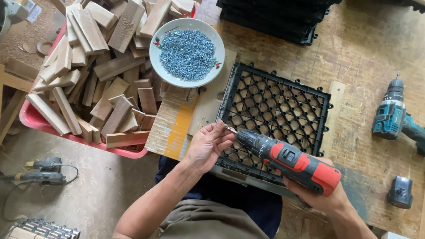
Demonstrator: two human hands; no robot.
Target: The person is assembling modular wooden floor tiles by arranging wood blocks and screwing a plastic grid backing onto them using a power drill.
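Note:
My right hand (315,193) grips a red and black cordless drill (288,160), its bit pointing left. My left hand (206,146) pinches a small screw (229,129) at the tip of the bit. Both hover over the near-left corner of a black plastic grid tile (276,108) that lies on the wooden workbench (366,45). A white bowl (156,58) heaped with bluish screws (187,52) stands just beyond my left hand.
A red crate (33,120) heaped with short wooden slats sits at the left. Stacked black tiles (271,16) lie at the back. A teal drill (396,119) and a spare battery (400,191) rest at the right. Tools lie on the floor (40,171).

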